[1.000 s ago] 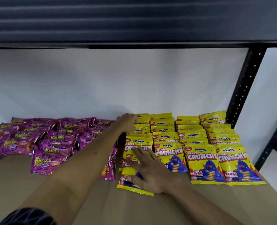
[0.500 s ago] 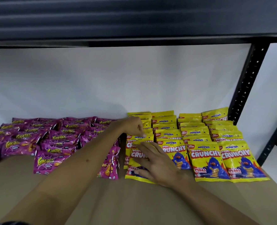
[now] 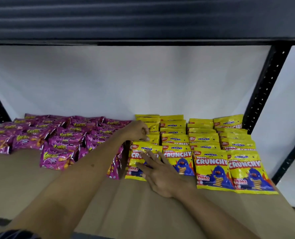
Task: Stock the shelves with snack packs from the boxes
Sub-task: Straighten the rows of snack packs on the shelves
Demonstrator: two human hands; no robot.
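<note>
Setting: a brown board shelf point(image 3: 31, 180) inside a black metal rack, with a white wall behind.
Yellow packs: glossy yellow foil snack packs point(image 3: 210, 168) printed "Crunchy" lie in four overlapping columns on the shelf's right half.
Purple packs: shiny purple foil snack packs point(image 3: 57, 156) lie in a looser spread on the left half.
Front-left yellow pack point(image 3: 139, 154): it lies flat at the near end of the leftmost yellow column, just beside the purple packs.
Right hand point(image 3: 162, 176): open and spread flat, palm down, its fingers resting on that pack.
Left hand point(image 3: 137, 131): curled, its fingertips pinching the edge of a yellow pack farther back in the same column.
Handling: the packs look light, puffy and slippery, with breakable contents. A sealed edge seems the best place to pinch, or press flat and slide.
</note>
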